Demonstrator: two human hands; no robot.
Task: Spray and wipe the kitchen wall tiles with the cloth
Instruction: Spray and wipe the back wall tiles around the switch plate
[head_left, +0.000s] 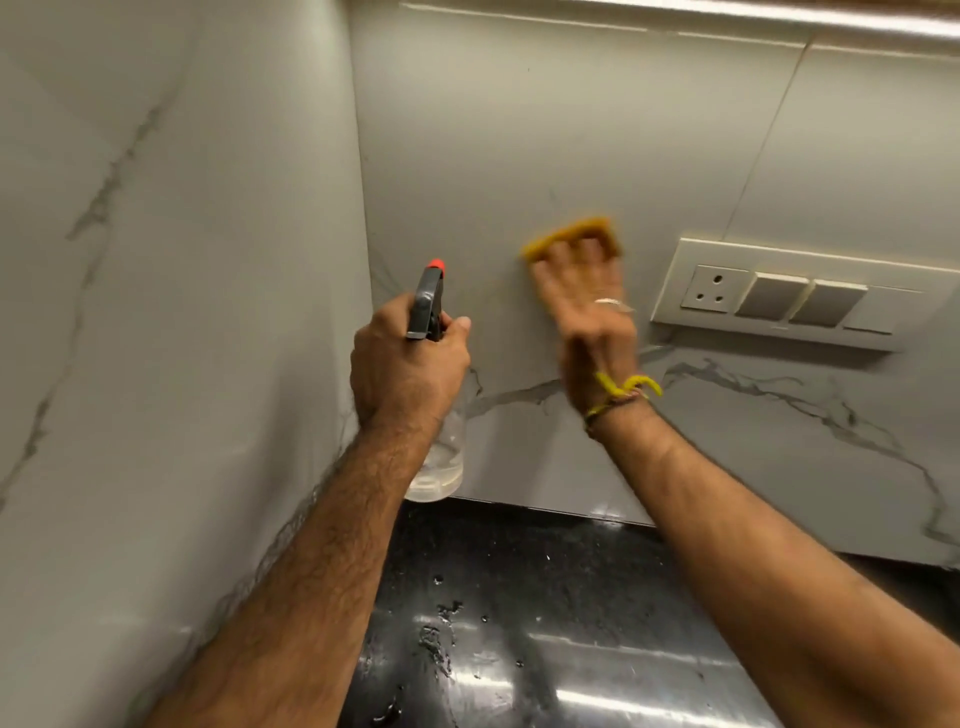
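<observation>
Leftmost, a marble-veined side wall (156, 312) is being seen, meeting the back wall tiles (519, 130) at a corner. Next, a spray bottle (434, 457) is being gripped by the left hand (410, 358), fingers curled tight round its neck below the dark trigger head (427, 304); its orange nozzle (436, 264) is being pointed up toward the back tiles. Some clear liquid is being held in the bottle's see-through body, which is hanging just above the black counter (545, 649). Water drops are being shown scattered on that glossy counter.

Further right, a yellow cloth (571, 236) is being pressed flat against the back tiles by the right hand (582, 291), fingers stretched out straight over it; hand and cloth are blurred. A ring (610, 302) is being worn on one finger, a yellow thread band (626, 389) on the wrist. Grey veins are being seen running across the tiles under that wrist.

Rightmost, a cream switch plate (779, 296) with one socket and grey switches is being seen on the same wall, near the cloth but apart from it.
</observation>
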